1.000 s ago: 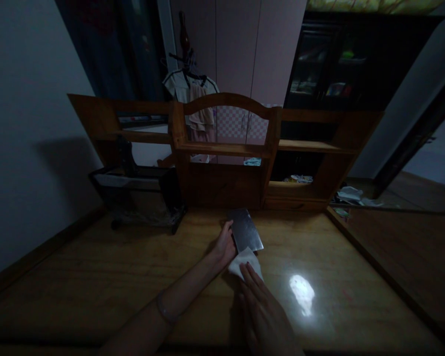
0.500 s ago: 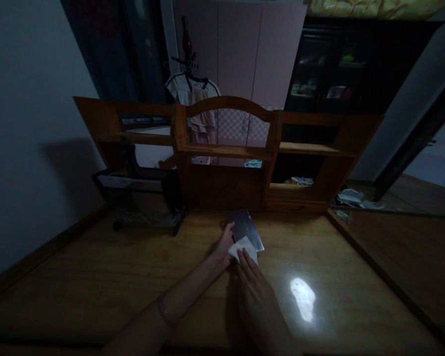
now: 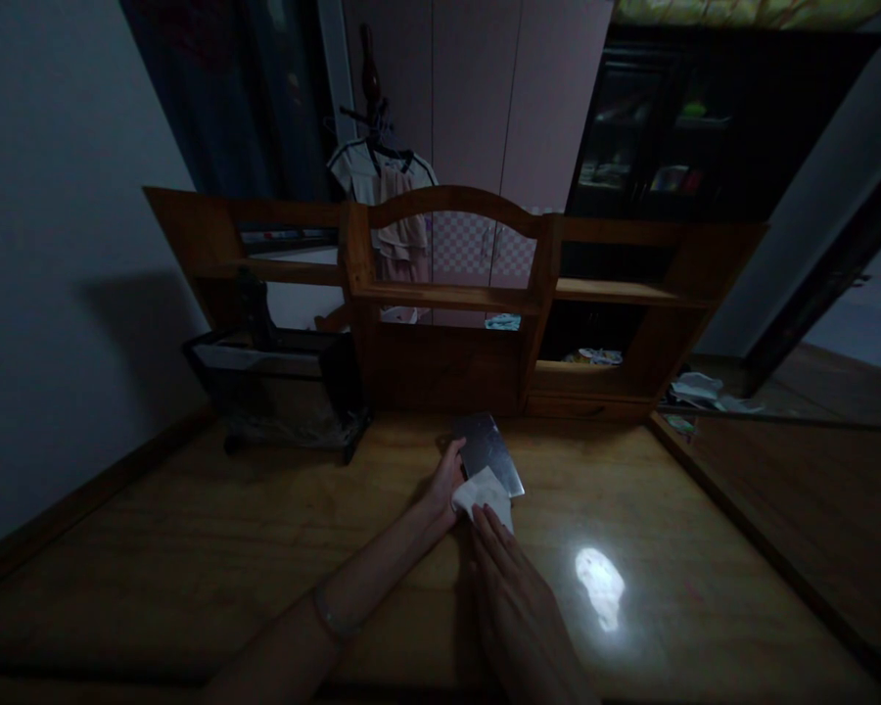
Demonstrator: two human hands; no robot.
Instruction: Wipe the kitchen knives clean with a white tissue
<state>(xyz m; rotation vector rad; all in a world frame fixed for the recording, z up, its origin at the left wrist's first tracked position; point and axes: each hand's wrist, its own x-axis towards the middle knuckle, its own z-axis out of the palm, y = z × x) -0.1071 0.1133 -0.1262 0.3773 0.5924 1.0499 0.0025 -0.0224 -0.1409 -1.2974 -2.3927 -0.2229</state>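
Observation:
A shiny flat rectangular metal plate, much like a cleaver blade, is held at a slant over the table. My left hand is closed around its left side, thumb along the edge. A folded white cloth, perhaps a tissue, covers the plate's near end. Pressing on that cloth are the fingers of my right hand, close together; its thumb is hidden. Whatever lies under the cloth, a handle included, does not show.
The wooden tabletop carries a bright light reflection at right. Along its back stands a wooden shelf unit. A dark-framed box-like stand sits at back left. Beyond are hanging clothes and a pink wardrobe.
My right hand and the near edge of the cloth have shifted slightly down towards me. The left hand keeps its hold on the plate. The view has tilted a little.

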